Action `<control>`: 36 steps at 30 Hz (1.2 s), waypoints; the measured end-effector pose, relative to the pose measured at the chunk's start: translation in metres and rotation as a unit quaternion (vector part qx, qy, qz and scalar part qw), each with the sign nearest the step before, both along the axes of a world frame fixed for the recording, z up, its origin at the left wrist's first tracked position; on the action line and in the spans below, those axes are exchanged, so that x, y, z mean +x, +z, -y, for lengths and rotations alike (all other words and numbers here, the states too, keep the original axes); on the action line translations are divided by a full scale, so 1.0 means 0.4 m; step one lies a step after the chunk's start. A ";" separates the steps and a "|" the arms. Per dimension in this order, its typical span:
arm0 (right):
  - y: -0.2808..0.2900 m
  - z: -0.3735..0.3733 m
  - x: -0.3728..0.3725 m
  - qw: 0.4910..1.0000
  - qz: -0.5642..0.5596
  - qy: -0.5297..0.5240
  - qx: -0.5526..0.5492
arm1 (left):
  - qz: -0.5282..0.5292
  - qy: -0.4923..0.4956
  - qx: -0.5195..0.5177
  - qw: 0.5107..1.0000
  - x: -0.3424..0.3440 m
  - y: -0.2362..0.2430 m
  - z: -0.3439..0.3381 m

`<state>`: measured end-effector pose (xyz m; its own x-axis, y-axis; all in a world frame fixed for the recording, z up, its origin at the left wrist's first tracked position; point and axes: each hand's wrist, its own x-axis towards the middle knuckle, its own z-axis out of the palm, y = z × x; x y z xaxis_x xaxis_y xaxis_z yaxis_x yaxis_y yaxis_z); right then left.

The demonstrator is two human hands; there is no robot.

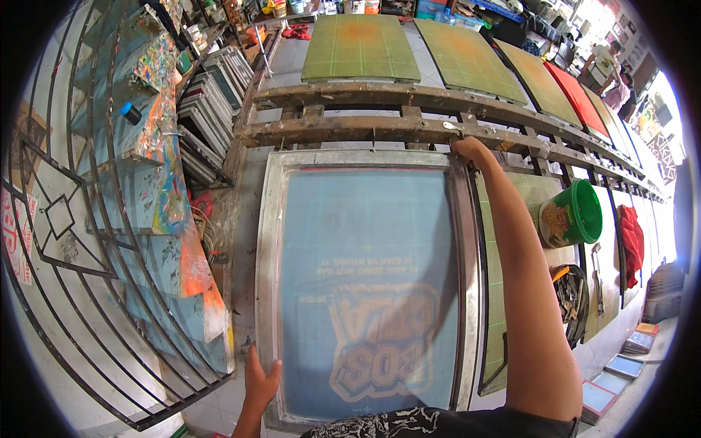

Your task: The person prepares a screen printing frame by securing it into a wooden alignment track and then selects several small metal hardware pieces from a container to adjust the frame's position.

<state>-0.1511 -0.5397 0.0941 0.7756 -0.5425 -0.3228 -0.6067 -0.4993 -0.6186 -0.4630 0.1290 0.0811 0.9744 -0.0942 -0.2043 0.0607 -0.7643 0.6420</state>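
Observation:
A silk screen (pixel 365 219) in a pale metal frame lies below me, its mesh blue with reversed lettering and an outlined design. My left hand (pixel 261 376) is at the frame's lower left side, fingers apart, thumb by the edge. My right hand (pixel 467 152) reaches to the top right corner, fingers closed at a small fitting under the brown rail (pixel 350 131); what they grip is hidden.
Green boards (pixel 358 51) line the far side. To the right are a green bucket (pixel 580 212), tools (pixel 573 296) and red cloth (pixel 629 244). On the left stand black metal bars (pixel 58 219), paint-stained blue boards (pixel 161 270) and stacked frames (pixel 208 124). A person (pixel 610 80) stands far right.

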 end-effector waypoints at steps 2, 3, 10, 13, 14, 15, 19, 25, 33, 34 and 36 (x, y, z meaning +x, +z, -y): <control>-0.013 0.031 -0.003 1.000 0.006 -0.004 0.003 | -0.008 0.004 -0.013 1.000 0.008 0.003 0.008; -0.011 0.027 -0.001 1.000 -0.002 -0.001 0.010 | -0.024 0.012 -0.026 0.999 0.013 0.024 0.017; -0.012 0.020 0.003 1.000 -0.005 0.016 -0.007 | -0.028 0.026 0.000 0.999 0.006 0.032 0.020; -0.008 0.097 0.002 0.998 0.057 0.000 -0.023 | -0.029 0.024 -0.006 0.999 0.011 0.017 0.020; 0.003 0.125 -0.009 0.987 0.114 -0.053 0.097 | -0.029 0.022 -0.009 0.999 0.013 0.016 0.020; 0.028 0.130 -0.009 0.956 0.168 -0.099 0.219 | -0.029 0.028 -0.008 0.999 0.008 0.018 0.019; 0.060 0.089 -0.024 0.875 0.298 -0.148 0.350 | -0.028 0.033 0.018 0.999 0.004 0.054 0.035; -0.016 0.093 -0.038 0.791 0.396 -0.245 0.397 | -0.043 0.028 0.020 0.998 0.009 0.036 0.027; -0.056 0.048 -0.059 0.839 0.378 -0.182 0.345 | -0.019 0.014 0.008 1.000 0.005 0.025 0.016; -0.057 0.044 -0.060 0.843 0.379 -0.178 0.337 | -0.013 0.011 0.020 1.000 0.003 0.026 0.017; -0.051 0.042 -0.062 0.859 0.375 -0.157 0.311 | -0.012 0.011 0.010 1.000 0.002 0.011 0.009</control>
<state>-0.1758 -0.5564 0.0738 0.7392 -0.6663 -0.0982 0.0354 0.1839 -0.9823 -0.4622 0.1253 0.0857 0.9710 -0.0683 -0.2292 0.0931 -0.7747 0.6254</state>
